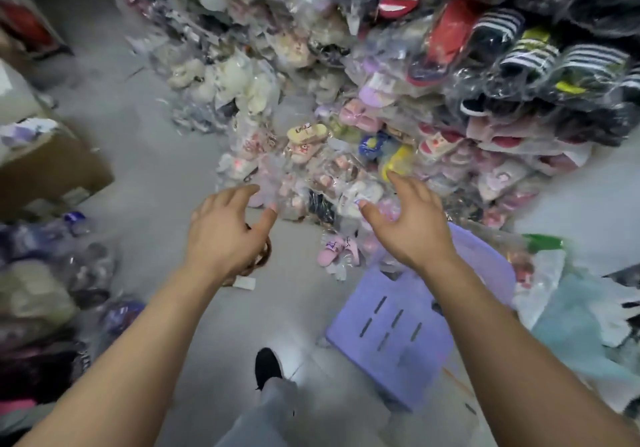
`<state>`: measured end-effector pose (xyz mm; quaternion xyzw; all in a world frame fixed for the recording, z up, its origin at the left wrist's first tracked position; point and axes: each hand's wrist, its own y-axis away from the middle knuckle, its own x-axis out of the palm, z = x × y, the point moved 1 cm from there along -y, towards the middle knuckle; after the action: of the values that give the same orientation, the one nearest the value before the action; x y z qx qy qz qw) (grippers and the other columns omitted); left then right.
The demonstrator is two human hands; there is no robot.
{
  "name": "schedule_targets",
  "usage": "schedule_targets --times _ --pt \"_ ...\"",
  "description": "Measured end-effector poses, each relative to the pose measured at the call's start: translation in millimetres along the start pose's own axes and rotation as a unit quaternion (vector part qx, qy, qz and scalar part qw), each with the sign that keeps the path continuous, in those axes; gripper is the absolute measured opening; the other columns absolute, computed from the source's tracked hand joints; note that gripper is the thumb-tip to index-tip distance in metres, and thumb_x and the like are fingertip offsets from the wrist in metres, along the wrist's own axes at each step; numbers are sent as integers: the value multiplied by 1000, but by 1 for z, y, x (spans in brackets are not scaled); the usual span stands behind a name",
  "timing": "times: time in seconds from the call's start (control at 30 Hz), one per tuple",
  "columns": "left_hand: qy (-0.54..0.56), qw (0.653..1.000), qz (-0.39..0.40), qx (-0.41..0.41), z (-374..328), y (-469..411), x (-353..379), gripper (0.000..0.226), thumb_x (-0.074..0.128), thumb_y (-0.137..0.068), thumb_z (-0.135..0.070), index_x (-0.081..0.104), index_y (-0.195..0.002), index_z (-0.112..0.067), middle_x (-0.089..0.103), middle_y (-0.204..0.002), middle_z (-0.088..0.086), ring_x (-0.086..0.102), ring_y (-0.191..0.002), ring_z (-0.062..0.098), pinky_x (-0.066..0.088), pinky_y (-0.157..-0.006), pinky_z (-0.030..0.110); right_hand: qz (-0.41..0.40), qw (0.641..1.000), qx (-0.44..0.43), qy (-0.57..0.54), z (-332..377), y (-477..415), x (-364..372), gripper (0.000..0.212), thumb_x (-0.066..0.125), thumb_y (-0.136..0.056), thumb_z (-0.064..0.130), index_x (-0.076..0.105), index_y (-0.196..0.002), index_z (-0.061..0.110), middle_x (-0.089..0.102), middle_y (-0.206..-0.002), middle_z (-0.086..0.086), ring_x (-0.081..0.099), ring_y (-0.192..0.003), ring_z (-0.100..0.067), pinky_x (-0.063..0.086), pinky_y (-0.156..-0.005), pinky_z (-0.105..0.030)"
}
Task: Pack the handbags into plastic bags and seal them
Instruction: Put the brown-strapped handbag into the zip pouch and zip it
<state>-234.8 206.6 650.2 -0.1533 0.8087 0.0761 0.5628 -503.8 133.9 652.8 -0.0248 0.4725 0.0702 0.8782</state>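
My left hand (227,227) and my right hand (408,220) are both stretched forward with relaxed, spread fingers, holding nothing. They hover in front of the low edge of a big heap of slippers packed in clear plastic bags (332,169). A brown braided thing (261,259), perhaps a bag handle, lies on the floor, partly hidden under my left hand. A small white label (245,283) lies beside it. The picture is blurred by motion.
A purple plastic stool (398,336) stands under my right forearm. A cardboard box (52,166) sits at the left, with bagged goods (45,284) piled below it. Light blue and white bags (581,315) lie at the right. My black shoe (266,365) is on the grey floor.
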Motion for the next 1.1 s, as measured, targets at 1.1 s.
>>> schedule_targets --times 1.1 --pt "-37 954 150 -255 338 -289 234 61 35 -94 -65 46 -143 -29 48 -147 4 37 -138 30 24 -113 46 305 927 -166 140 144 -356 492 72 55 -93 60 39 -155 26 42 -158 -10 35 -144 -37 29 -120 -47"
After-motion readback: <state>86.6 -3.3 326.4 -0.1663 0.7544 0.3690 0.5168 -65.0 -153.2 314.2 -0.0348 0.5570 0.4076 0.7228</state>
